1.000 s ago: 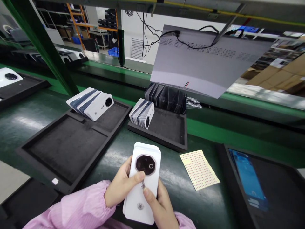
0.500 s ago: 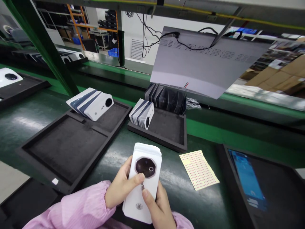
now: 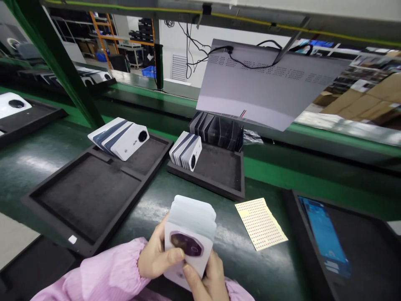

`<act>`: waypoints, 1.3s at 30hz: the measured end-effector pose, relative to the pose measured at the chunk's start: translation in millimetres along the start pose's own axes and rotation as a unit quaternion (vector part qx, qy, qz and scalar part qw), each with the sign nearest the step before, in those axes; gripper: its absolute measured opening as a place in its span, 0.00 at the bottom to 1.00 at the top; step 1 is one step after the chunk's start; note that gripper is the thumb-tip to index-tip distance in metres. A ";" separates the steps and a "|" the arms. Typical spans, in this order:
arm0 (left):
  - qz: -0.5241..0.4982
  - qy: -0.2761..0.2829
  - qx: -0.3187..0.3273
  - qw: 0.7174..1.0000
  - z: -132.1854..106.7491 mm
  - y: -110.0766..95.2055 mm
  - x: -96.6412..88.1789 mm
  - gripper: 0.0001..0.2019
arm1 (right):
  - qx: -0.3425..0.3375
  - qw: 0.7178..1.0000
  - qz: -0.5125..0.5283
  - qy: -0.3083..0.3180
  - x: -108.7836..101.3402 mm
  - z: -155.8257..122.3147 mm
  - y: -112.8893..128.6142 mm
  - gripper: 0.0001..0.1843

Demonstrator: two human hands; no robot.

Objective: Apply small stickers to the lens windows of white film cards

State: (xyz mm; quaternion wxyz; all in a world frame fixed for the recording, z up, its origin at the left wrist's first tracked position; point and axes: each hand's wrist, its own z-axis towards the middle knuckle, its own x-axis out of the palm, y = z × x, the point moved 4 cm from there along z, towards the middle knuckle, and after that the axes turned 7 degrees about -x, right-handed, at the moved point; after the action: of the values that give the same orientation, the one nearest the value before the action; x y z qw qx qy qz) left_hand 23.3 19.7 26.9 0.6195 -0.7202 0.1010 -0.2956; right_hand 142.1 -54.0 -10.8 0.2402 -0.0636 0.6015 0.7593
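Observation:
Both of my hands grip a stack of white phone back cards [image 3: 189, 228], each with a dark camera patch printed near its top. My left hand [image 3: 161, 251] holds the stack's left edge, thumb pressed on the front card. From the lower right, my right hand [image 3: 205, 276] wraps around the other edge, its thumb also on the front. The stack is tilted and its upper edges fan out behind the front card. The fingers behind the stack are hidden.
Ahead, a black tray [image 3: 219, 167] holds upright white and dark panels. A longer black tray [image 3: 72, 192] on the left carries fanned white panels [image 3: 125, 140]. On the right are a yellow dotted sticker sheet [image 3: 261, 223] and a tray with blue film strips [image 3: 326, 234]. A grey panel [image 3: 260, 83] hangs overhead.
The stack has tipped, so its front card leans more steeply and the upper edges of the cards behind show wider. My hands keep their grip on it.

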 end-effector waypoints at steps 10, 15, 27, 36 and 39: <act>-0.031 0.047 0.025 0.998 -0.8 6.6 0.4 0.30 | -0.019 0.998 -0.053 -0.035 -0.1 -3.7 3.5 0.28; -0.025 0.011 0.016 0.999 -2.1 6.8 -1.5 0.25 | -0.037 0.999 -0.030 -0.025 -0.9 -1.0 -1.2 0.27; -0.158 0.003 -0.076 0.985 -0.5 21.5 -5.3 0.21 | -0.137 0.984 0.115 0.010 -21.6 25.7 11.4 0.27; -0.228 0.087 -0.122 0.962 -0.5 15.6 1.7 0.22 | 0.021 0.928 0.353 0.119 -57.0 82.6 41.4 0.17; -0.274 0.084 -0.147 0.947 -2.7 9.8 1.6 0.21 | 0.045 0.890 0.407 0.203 -41.2 90.9 56.1 0.17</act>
State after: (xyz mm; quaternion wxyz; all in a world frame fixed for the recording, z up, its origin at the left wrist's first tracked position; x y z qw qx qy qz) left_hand 25.3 14.6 18.1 0.3914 -0.7759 -0.0065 -0.4948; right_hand 170.9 10.9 79.0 -0.2142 0.0446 0.6440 0.7331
